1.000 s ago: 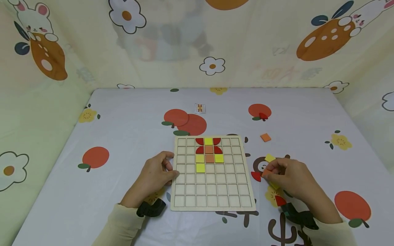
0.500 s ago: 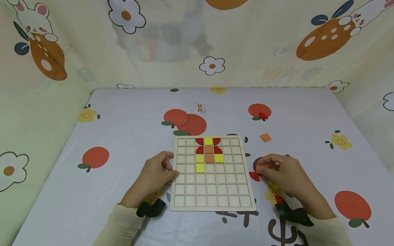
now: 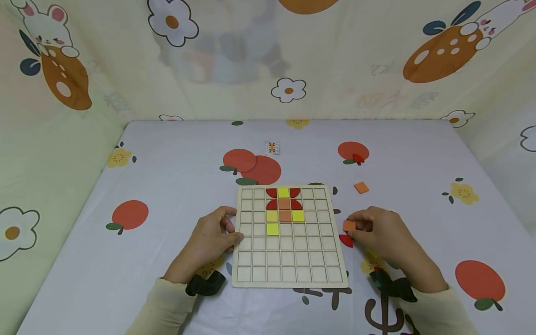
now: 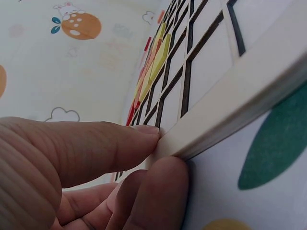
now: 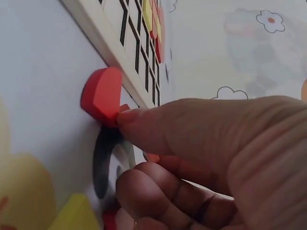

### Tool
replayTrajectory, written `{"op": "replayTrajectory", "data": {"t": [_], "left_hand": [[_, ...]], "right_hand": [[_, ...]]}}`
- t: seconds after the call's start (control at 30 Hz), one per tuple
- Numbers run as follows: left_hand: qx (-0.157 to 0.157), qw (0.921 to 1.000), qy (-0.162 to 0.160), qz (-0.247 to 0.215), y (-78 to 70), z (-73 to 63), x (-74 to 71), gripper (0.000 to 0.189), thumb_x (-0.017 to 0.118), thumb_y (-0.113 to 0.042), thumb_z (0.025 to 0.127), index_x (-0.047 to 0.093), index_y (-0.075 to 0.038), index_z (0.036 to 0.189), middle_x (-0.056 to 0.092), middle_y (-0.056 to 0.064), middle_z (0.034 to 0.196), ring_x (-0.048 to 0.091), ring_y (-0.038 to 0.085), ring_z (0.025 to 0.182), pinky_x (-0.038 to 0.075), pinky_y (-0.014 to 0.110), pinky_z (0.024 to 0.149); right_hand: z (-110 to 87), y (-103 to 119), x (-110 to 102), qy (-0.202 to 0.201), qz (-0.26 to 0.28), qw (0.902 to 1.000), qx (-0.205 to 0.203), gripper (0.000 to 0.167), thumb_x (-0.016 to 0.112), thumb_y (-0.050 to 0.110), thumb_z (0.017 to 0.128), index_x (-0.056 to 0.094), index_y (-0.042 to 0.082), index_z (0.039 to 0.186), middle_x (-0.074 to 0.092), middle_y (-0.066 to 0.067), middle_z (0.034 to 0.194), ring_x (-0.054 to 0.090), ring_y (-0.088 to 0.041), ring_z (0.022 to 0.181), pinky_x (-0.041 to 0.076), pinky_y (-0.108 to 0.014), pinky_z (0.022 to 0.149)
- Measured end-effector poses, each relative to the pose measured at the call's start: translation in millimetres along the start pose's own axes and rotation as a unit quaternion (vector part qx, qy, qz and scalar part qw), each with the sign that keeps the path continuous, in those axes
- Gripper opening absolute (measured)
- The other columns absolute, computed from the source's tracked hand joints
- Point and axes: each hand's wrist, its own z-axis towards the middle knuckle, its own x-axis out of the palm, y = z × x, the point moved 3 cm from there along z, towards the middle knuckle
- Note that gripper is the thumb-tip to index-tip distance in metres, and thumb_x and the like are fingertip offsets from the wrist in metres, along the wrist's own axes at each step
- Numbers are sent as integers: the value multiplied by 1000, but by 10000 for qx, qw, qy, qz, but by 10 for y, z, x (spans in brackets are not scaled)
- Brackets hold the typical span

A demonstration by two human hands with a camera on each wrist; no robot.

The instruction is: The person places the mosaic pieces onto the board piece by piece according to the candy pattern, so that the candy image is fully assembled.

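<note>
My left hand (image 3: pixel 211 235) grips the left edge of a pale grid board (image 3: pixel 287 257), its fingertips (image 4: pixel 172 172) right at the rim. Red quarter-circle pieces (image 3: pixel 271 204), yellow square tiles (image 3: pixel 272 229) and orange square tiles (image 3: pixel 285 216) fill several cells in the board's upper middle. To the right of the board, my right hand (image 3: pixel 381 232) pinches a loose orange square tile (image 3: pixel 349 225) between thumb and fingers. Just below it lies a loose red quarter-circle piece (image 3: pixel 345 240), which in the right wrist view overlaps the thumb tip. Below that hand, a yellow piece (image 5: pixel 76 215) shows partly.
Another orange tile (image 3: pixel 361 187) lies farther back on the right, and a red piece (image 3: pixel 358 158) sits beyond it on a printed fruit. A small pattern card (image 3: pixel 272 148) rests behind the board. The patterned white cloth (image 3: pixel 176 163) covers the table up to the curtain.
My right hand has shifted a little left and back with the orange tile, toward the board. The loose red piece has slid slightly left. My left hand and the board have stayed put.
</note>
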Motion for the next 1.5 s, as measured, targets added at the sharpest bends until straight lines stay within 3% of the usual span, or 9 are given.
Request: {"op": "replayTrajectory", "data": {"t": [0.37,0.67,0.83,1.17,1.5], "left_hand": [[27,10000,2,-28,4,-6,-2,57,81,-5,88,57,0,139,58,7,88,59,16,60,49,27,54],[60,10000,-3,4,3,-5,1,56,81,-4,88,58,0,139,58,6,88,59,16,59,49,27,54],[52,10000,-11,25,1,-5,4,57,81,-4,88,57,1,139,58,6,87,59,16,59,49,27,54],[12,10000,-14,32,2,-12,8,57,81,-5,88,57,0,140,58,6,87,59,16,60,49,27,54],[71,10000,3,-7,3,-12,-1,56,80,-5,88,58,1,139,59,6,87,60,16,59,48,27,54]], "right_hand": [[89,88,14,253,-138,9994,199,27,82,12,85,76,-2,108,63,-1,79,55,-19,77,44,-25,55],[110,173,9,159,31,9994,301,33,84,16,85,76,-1,113,65,-3,81,57,-21,79,47,-26,54],[128,249,40,59,241,9997,85,34,85,16,84,77,-1,113,65,-2,79,57,-19,74,48,-26,53],[194,493,235,352,688,9964,-339,29,86,13,84,77,0,109,64,0,77,57,-17,72,50,-23,60],[252,706,420,546,781,9935,-614,25,84,12,83,78,3,106,63,0,78,56,-16,74,50,-24,61]]}}
